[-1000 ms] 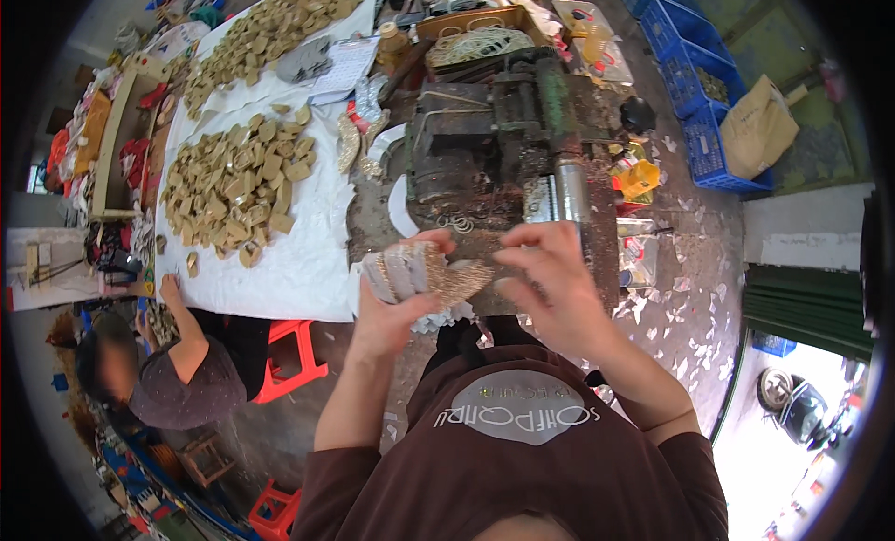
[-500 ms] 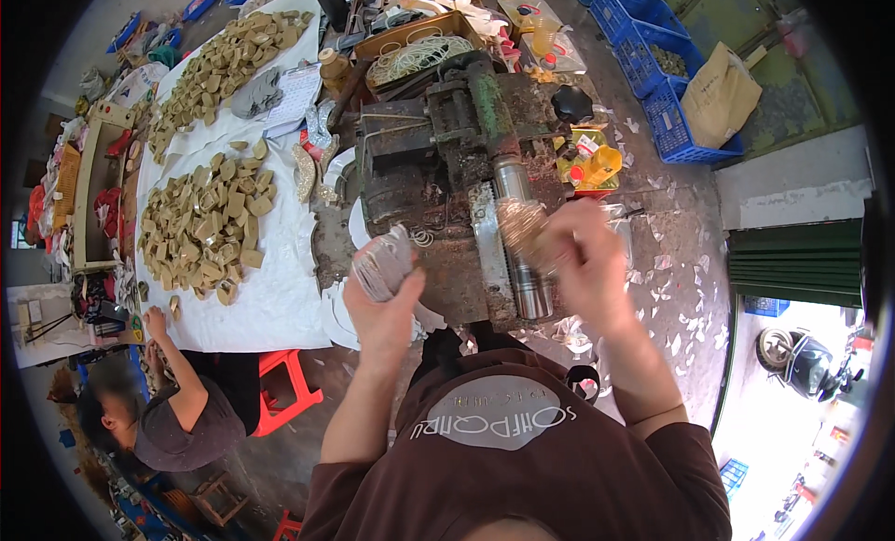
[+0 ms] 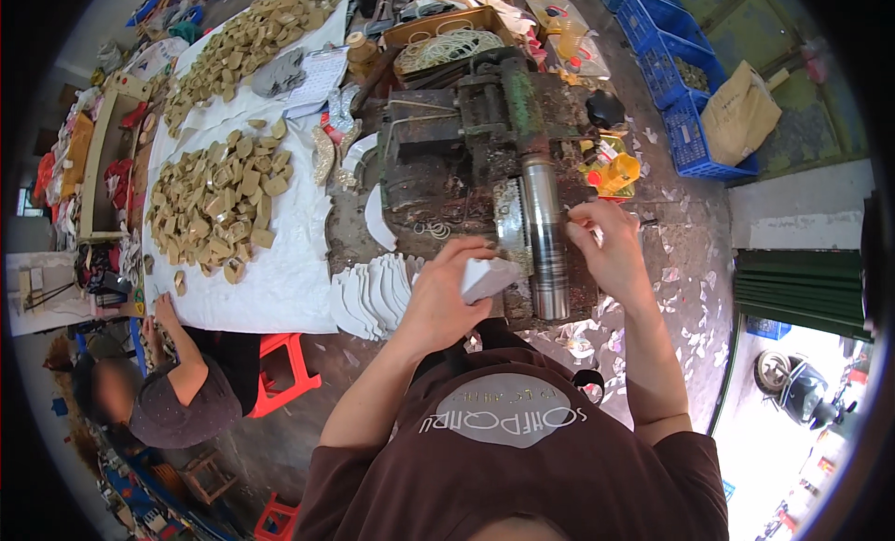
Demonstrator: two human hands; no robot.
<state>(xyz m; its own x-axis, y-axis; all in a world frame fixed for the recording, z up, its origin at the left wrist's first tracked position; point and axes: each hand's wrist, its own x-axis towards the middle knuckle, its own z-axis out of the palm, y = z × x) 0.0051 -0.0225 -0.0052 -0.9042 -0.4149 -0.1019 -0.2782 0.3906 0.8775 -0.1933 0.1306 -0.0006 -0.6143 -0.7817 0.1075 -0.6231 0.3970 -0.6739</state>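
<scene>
My left hand (image 3: 447,294) is wrapped round a bundle of thin white pieces (image 3: 487,278), its edge turned toward the roller. My right hand (image 3: 611,247) is just right of the shiny metal roller (image 3: 543,238), thumb and fingers pinched together. Whatever that pinch may hold is too small or hidden to make out. The roller belongs to an old, grimy machine (image 3: 419,182) with a green-painted part. Left of my left hand, several curved white pieces (image 3: 371,294) lie overlapping in a row. Some thin pale rings (image 3: 432,230) lie above that hand.
On the white-covered table (image 3: 298,299) at left are heaps of tan blocks (image 3: 219,201). A co-worker (image 3: 186,392) sits by it near a red stool (image 3: 284,383). A yellow container (image 3: 617,173) stands right of the machine; blue crates (image 3: 685,126) line the far right. White scraps litter the floor.
The glittery gold piece at my right hand is no longer in view, and that hand is now beside the roller. My left hand has moved right with its bundle turned. The view has shifted slightly.
</scene>
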